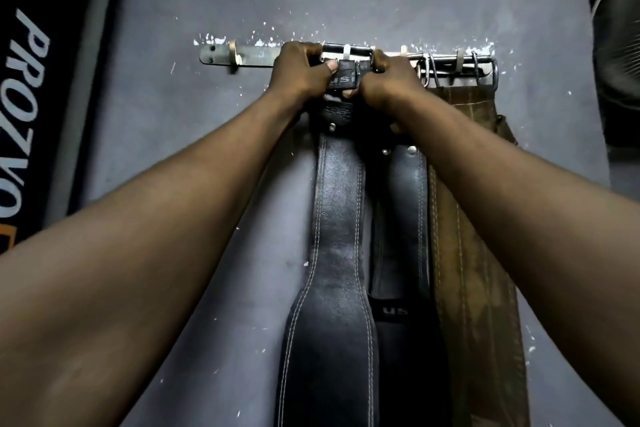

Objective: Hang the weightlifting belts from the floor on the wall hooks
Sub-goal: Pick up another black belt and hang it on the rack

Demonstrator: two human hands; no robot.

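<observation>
Step in hand: person seating buckle (346,61) of black belt (337,218) onto wall hook (347,51) of hook rail (256,54).

Left hand (304,71) and right hand (388,78) gripping buckle ends, fingers clamped.

Black belt hanging down wall, second black belt (407,211) and brown belt (478,253) hanging to its right.

Next move likely requiring: confirming buckle frame catching hook, then easing grip.

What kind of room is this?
Probably a gym: leather weightlifting belts hang from a wall hook rack, a brown belt beside them, and a branded banner stands at left.

Both arms reach forward, left hand (300,70) and right hand (389,78) curled closed side by side.
</observation>
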